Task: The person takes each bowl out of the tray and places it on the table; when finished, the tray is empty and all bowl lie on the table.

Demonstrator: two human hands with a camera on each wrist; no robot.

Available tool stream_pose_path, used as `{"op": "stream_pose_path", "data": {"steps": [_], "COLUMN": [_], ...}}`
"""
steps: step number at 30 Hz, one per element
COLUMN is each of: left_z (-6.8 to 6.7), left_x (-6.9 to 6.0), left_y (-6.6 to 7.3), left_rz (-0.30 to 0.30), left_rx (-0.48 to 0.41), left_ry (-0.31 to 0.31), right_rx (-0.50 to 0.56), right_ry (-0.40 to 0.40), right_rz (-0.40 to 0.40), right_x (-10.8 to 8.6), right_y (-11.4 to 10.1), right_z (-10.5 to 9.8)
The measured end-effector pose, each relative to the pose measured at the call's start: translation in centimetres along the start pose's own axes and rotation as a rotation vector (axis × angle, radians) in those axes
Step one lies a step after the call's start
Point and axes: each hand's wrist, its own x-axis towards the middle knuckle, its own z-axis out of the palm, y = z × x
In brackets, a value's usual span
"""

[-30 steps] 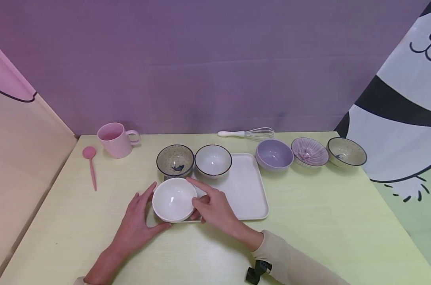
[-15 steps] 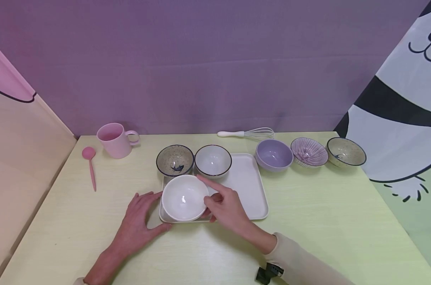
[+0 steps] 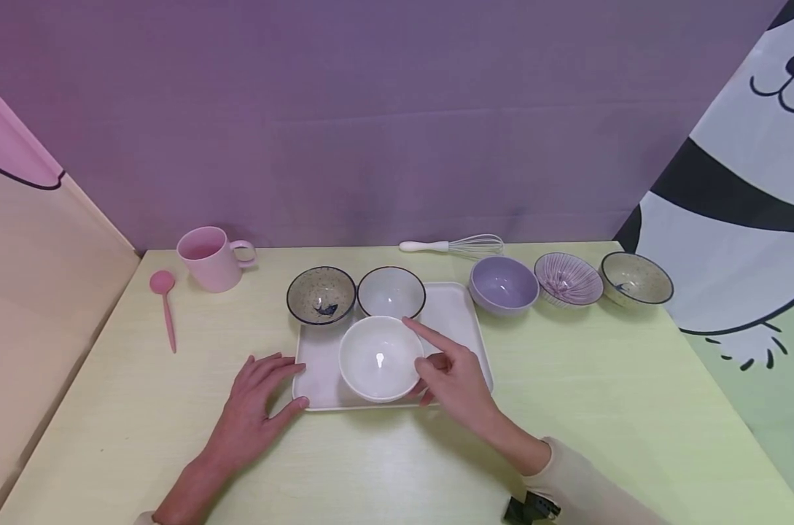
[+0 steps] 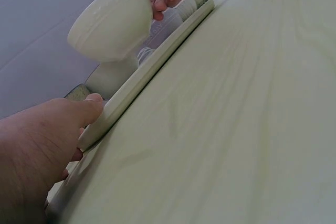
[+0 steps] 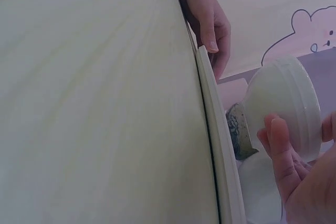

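Purple cloth backs a pale table set with six bowls, one tray, one mug, one spoon and one whisk. Near the center, a person's right hand pinches the plain white bowl above the white tray; the left hand, thumb and fingers apart, touches the tray's left end. At the tray's far side sit two bowls, a dark-rimmed speckled bowl and a dark-rimmed white bowl. Three more line the right: lavender bowl, striped bowl and beige bowl. Far left stand the pink mug and pink spoon; the whisk lies at the far edge, visible in the head view. Both wrist views reveal the held bowl's outer wall, lifted off the tray; only the right wrist view shows a cartoon animal on the backdrop.
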Motion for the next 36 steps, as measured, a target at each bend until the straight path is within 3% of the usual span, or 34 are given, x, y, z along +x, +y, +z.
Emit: {"op": "stream_pose_path", "data": {"steps": [12, 25, 36], "left_z": [0.1, 0.1, 0.2], "left_x": [0.0, 0.0, 0.0], "left_y": [-0.1, -0.1, -0.1], "left_rz": [0.004, -0.002, 0.001], "left_rx": [-0.016, -0.009, -0.004], "left_ry": [0.007, 0.002, 0.004], "right_rx": [0.02, 0.011, 0.045], "right_ry": [0.023, 0.078, 0.147], "right_rz": [0.017, -0.066, -0.112], "right_x": [-1.3, -3.6, -4.5], "right_y": [-0.1, 0.8, 1.5], "right_z": [-2.5, -5.4, -8.2]}}
